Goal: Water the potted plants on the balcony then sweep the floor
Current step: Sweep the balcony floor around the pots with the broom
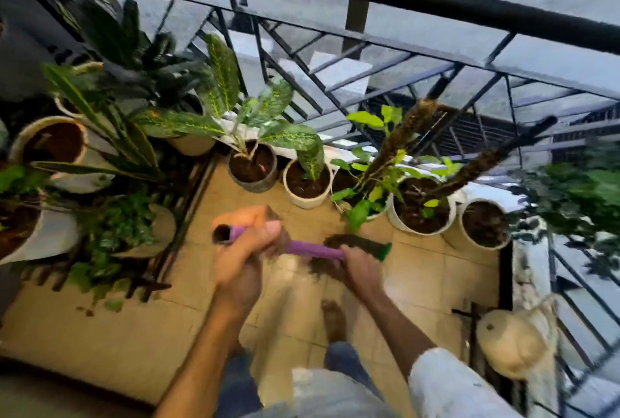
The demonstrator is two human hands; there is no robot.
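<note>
Both of my hands grip a purple broom handle that points away from me over the tan tiled floor. My left hand holds the near top end, and my right hand holds it lower down. The dark, blurred broom head with a green part sits just past my right hand, above the tiles. Potted plants line the railing: a grey pot, a white pot and two more white pots to the right. All show dark soil.
A black metal railing bounds the balcony ahead and on the right. A low rack with several leafy pots fills the left side. A beige cap-like object hangs at the right railing. My bare foot stands on the tiles.
</note>
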